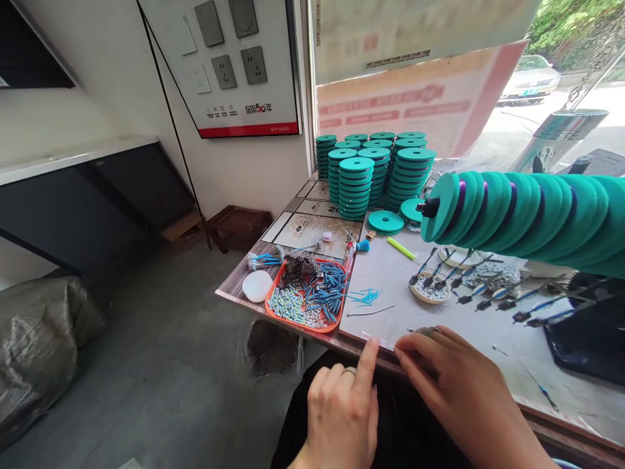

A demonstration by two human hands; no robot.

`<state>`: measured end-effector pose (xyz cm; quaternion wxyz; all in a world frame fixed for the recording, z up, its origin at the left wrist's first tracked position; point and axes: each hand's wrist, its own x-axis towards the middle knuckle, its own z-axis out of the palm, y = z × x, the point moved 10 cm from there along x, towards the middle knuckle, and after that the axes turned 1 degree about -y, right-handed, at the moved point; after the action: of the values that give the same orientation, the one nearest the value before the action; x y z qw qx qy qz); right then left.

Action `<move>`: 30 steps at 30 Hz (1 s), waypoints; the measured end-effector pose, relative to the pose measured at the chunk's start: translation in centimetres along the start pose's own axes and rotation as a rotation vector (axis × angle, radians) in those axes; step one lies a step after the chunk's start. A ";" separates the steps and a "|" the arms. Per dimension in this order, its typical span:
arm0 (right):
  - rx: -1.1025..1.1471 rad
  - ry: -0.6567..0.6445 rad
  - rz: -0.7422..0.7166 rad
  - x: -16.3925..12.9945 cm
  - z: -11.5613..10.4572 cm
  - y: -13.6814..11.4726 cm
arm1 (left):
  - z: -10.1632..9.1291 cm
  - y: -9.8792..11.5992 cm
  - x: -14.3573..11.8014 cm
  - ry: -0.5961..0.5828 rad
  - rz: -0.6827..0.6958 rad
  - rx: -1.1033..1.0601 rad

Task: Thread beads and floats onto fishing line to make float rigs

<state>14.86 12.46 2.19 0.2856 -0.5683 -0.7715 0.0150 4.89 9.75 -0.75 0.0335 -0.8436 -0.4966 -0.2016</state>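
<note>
My left hand (342,407) is above my lap at the table's front edge, index finger stretched forward and the other fingers curled in. Whatever its curled fingers hold, if anything, is hidden. Just to the right, my right hand (454,384) has thumb and forefinger pressed together in a pinch; anything between them is too fine to make out. Beyond the hands lie loose blue strands (366,297) and a thin metal rod (371,311). An orange tray (303,324) of small springs, tubes and beads sits to the left.
Teal foam spools (356,189) stand stacked at the back. A rod of teal discs (527,215) juts in from the right, above a round dish of beads (430,293) and rigged pieces with dark weights (522,317). A green-handled tool (400,249) and white lid (257,286) lie nearby.
</note>
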 end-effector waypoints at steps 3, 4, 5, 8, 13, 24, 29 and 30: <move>-0.005 -0.008 0.008 0.0 0.1 0.0 | 0.6 -0.2 -0.4 -0.003 -0.028 0.006; -0.008 -0.013 0.009 0.0 0.1 0.0 | 0.7 -0.3 -0.6 0.003 -0.038 0.007; -0.012 -0.019 0.009 0.0 0.1 0.0 | 0.8 -0.3 -0.7 0.010 -0.047 0.010; -0.025 -0.026 0.008 0.1 0.2 -0.1 | 1.0 -0.4 -0.9 0.014 -0.057 0.018; -0.043 -0.014 -0.021 0.2 0.1 -0.4 | 1.1 -0.4 -0.9 -0.020 -0.077 0.053; -0.189 0.025 -0.221 -1.1 -2.9 0.6 | 0.5 -0.1 -0.2 0.004 0.031 0.133; -0.191 0.039 -0.231 -1.8 -3.5 1.3 | 0.6 -0.2 -0.1 0.005 0.009 0.144; -0.197 0.029 -0.240 -1.9 -3.4 1.4 | 0.5 -0.3 0.0 0.004 -0.004 0.151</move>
<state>18.00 10.25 3.77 0.2392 -0.4975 -0.8274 -0.1031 4.77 10.00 -1.29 0.0975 -0.8371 -0.5121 -0.1656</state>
